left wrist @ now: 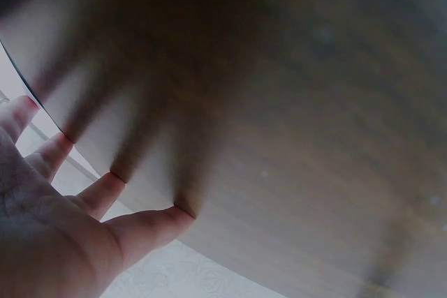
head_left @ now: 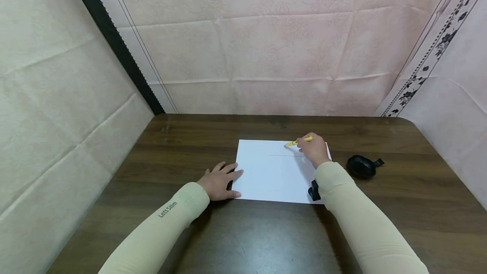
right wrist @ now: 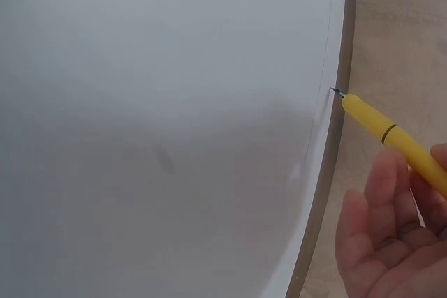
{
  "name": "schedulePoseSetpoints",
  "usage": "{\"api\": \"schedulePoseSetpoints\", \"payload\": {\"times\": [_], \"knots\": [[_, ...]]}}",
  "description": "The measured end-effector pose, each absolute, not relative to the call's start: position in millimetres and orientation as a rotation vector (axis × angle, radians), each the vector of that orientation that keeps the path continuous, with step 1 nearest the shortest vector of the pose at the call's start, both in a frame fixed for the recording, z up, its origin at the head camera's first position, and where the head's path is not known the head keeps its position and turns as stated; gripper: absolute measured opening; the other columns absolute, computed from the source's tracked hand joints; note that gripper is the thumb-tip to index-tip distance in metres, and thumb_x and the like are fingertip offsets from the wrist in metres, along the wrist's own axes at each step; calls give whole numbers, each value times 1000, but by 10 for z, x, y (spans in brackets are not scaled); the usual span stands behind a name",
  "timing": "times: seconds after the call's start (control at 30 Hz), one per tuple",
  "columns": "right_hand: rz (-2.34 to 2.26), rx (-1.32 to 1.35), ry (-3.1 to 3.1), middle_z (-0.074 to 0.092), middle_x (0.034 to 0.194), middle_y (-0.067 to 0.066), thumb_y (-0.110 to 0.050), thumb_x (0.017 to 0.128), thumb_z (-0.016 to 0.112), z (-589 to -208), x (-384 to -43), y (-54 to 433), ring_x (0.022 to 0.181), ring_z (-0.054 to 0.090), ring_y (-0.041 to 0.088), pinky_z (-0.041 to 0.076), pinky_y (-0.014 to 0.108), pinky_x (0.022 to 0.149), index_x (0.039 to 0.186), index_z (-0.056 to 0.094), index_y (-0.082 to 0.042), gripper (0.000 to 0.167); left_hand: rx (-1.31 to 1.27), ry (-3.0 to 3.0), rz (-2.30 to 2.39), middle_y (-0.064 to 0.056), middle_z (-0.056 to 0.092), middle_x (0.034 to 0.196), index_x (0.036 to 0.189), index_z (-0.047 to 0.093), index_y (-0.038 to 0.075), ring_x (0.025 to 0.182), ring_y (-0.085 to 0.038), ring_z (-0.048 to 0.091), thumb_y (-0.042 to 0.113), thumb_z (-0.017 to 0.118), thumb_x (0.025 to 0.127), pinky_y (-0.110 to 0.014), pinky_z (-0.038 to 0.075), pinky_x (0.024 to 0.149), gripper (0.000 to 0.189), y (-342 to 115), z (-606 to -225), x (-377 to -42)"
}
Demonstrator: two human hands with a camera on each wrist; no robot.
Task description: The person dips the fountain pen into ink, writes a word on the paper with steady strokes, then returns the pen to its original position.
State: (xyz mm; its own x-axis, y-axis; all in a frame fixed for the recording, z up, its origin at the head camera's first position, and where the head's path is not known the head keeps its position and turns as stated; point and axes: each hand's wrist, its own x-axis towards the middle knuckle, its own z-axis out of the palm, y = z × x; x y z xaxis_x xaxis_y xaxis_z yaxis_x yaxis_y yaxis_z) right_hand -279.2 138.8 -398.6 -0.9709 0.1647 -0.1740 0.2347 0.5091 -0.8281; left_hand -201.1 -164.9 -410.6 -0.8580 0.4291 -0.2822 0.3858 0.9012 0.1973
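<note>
Two cream sleeves come in from the bottom edge of the head view, the left one with small lettering printed near the wrist. Left hand (head_left: 220,179) lies flat on the dark wooden table (head_left: 243,236) a bit left of centre, fingers straight and spread, tips just touching the left edge of the white sheet of paper (head_left: 272,176); it isn't gripping anything. The left wrist view backs that up: four straight fingers (left wrist: 150,225) pressed down at lower left, though most of that shot is blurry. Right hand (head_left: 314,149) sits over the upper right corner of the sheet, fingers curled round a yellow pen (head_left: 299,141), which angles up and to the right with its tip pointing left, close to the top edge of the paper. A faint thin line (head_left: 280,154) runs across the sheet just below the pen. In the right wrist view the pen (right wrist: 387,134) sits at the right of the frame, dark tip right at the paper's edge, fingertips (right wrist: 377,207) at lower right. Small black object (head_left: 313,190) sits at the lower right corner of the sheet, partly hidden by the right sleeve, can't tell what it is. Round black object (head_left: 361,166) lies on the table right of the paper, clear of it. Pinkish cloth hangs behind the table.
</note>
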Motion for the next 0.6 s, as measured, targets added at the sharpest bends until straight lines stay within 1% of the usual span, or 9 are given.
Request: {"api": "schedulePoseSetpoints", "payload": {"times": [0.23, 0.37, 0.6], "knots": [[-1475, 379, 2651, 65, 107, 15, -29, 99, 52, -3989, -2784, 1393, 93, 59, 25, 43, 31, 76, 109, 58, -4, 27, 602, 2745, 194, -1, 24, 159, 151, 36, 28, 145, -37, 17, 52, 61, 90, -69, 24, 104, 70, -1645, -4105, -2006], [-1479, 378, 2646, 66, 110, 16, -28, 99, 52, -3988, -2783, 1393, 97, 61, 28, 44, 32, 78, 108, 57, -3, 27, 596, 2747, 184, 0, 24, 159, 151, 36, 28, 145, -37, 17, 52, 61, 90, -69, 24, 104, 70, -1646, -4115, -2010], [-1476, 383, 2633, 66, 110, 16, -27, 99, 53, -3969, -2765, 1388, 99, 62, 28, 44, 32, 77, 107, 57, -4, 25, 594, 2744, 184, 0, 23, 159, 151, 35, 28, 146, -36, 16, 53, 62, 89, -69, 24, 104, 72, -1653, -4125, -2018]]}}
